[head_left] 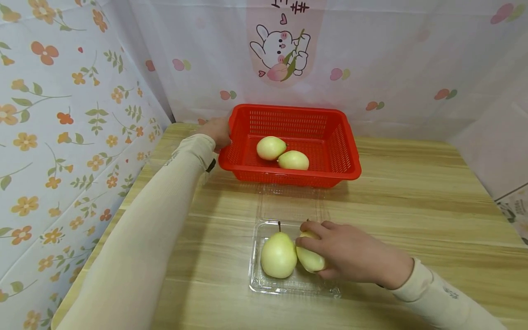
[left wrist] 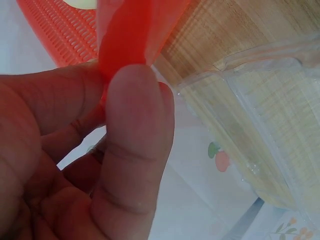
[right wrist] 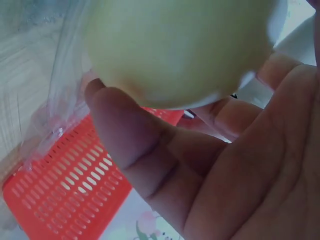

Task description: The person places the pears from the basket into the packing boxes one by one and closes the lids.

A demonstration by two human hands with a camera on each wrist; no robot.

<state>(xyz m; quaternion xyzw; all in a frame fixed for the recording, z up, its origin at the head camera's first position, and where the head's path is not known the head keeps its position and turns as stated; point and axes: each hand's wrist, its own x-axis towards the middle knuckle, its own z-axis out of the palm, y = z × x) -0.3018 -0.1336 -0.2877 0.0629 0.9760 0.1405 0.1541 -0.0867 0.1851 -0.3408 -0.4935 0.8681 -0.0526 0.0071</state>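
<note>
My left hand (head_left: 216, 131) holds the left rim of a red plastic basket (head_left: 350, 151); in the left wrist view its thumb and fingers pinch the red rim (left wrist: 125, 35). Inside the basket lie two pale yellow-green pears, one pear (head_left: 271, 148) touching the other pear (head_left: 294, 160). In front of it, a clear plastic clamshell box (head_left: 257, 284) lies with its lid (head_left: 290, 204) folded back. One pear (head_left: 278, 255) stands in the box, stem up. Beside it my right hand (head_left: 346, 252) grips another pear (head_left: 311, 259), partly hidden by the fingers.
Clear plastic (left wrist: 270, 110) lies beyond the left hand, near the table's left side. The wood-grain table (head_left: 412, 206) meets a printed white cloth (head_left: 371, 55) behind and a flowered cloth (head_left: 62, 151) on the left.
</note>
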